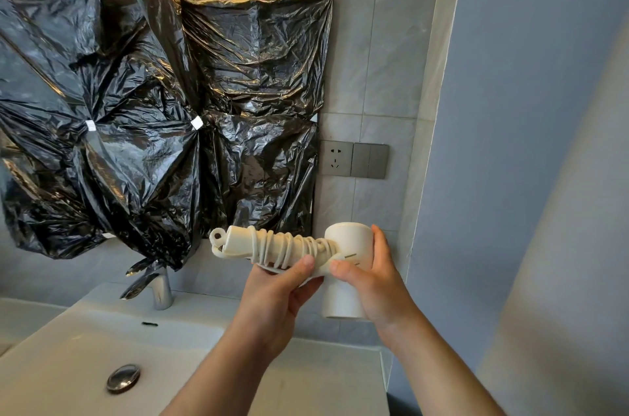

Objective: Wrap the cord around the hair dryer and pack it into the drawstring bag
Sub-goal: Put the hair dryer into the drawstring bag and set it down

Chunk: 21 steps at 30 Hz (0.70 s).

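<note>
I hold a white hair dryer (350, 242) in the air above the sink's right end, its handle pointing left. The white cord (289, 245) is wound in several loops around the handle, and the plug end sticks out at the handle's tip. My left hand (279, 293) grips the handle from below, thumb pressed on the cord near the barrel. My right hand (377, 282) clasps the barrel from the right side. No drawstring bag is in view.
A white sink (190, 347) with a chrome drain (123, 377) and chrome faucet (160, 289) lies below left. Black plastic sheets (163, 102) cover the mirror. A wall socket (336, 157) and switch sit on the tiles. A grey wall stands close on the right.
</note>
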Motion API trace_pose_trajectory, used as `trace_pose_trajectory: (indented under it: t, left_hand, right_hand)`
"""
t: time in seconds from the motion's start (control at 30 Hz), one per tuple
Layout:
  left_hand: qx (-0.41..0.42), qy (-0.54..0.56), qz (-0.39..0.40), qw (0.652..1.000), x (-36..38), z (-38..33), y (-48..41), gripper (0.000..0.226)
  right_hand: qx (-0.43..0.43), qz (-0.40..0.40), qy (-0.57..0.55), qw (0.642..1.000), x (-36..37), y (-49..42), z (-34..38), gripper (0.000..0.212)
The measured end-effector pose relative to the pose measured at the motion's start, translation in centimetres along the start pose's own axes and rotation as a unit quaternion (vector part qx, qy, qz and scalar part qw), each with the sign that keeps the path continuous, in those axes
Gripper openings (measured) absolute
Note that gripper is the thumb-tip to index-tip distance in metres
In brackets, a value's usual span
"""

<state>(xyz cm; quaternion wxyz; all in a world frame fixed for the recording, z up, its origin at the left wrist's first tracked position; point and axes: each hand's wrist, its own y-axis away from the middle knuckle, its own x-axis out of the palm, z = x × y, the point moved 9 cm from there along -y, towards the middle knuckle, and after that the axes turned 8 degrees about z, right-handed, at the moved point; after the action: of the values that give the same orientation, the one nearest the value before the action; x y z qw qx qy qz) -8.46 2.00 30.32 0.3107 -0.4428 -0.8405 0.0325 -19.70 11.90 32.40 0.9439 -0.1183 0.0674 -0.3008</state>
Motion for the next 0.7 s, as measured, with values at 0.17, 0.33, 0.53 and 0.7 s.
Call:
trace_pose_trajectory:
  t: [0.17,0.33,0.53,0.7]
  left_hand:
    - [0.002,-0.020,-0.023,1.000,-2.2,0.1,1.4,0.046]
    - [-0.007,0.000,-0.058,0.998,-7.6,-1.8,5.3,0.079]
    - [0.018,-0.018,-0.159,0.987,-15.0,-4.2,10.8,0.086]
    - [0.031,-0.028,-0.201,0.979,-20.0,-4.8,14.8,0.061]
  right_hand:
    - [-0.003,0.015,0.025,1.000,2.2,0.1,-0.5,0.111]
    - [0.018,0.079,0.004,0.997,6.6,0.8,-3.2,0.095]
    - [0.058,0.123,0.007,0.991,12.3,1.7,-7.6,0.115]
    - [0.091,0.153,0.011,0.984,17.6,2.7,-10.8,0.113]
